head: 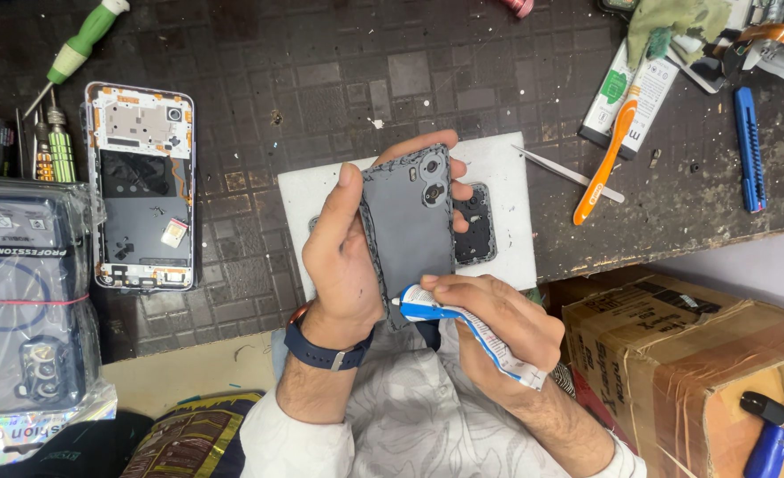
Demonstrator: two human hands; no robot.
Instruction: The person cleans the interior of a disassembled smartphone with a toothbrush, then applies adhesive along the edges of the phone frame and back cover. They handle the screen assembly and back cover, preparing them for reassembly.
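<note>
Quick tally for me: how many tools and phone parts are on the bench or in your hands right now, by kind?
Screwdrivers, green handle: 1
Toothbrushes, orange: 1
Tweezers: 1
Blue utility knives: 1
Opened phones, on the mat: 1
Grey back covers, in the left hand: 1
Glue tubes, in the right hand: 1
Total: 7
</note>
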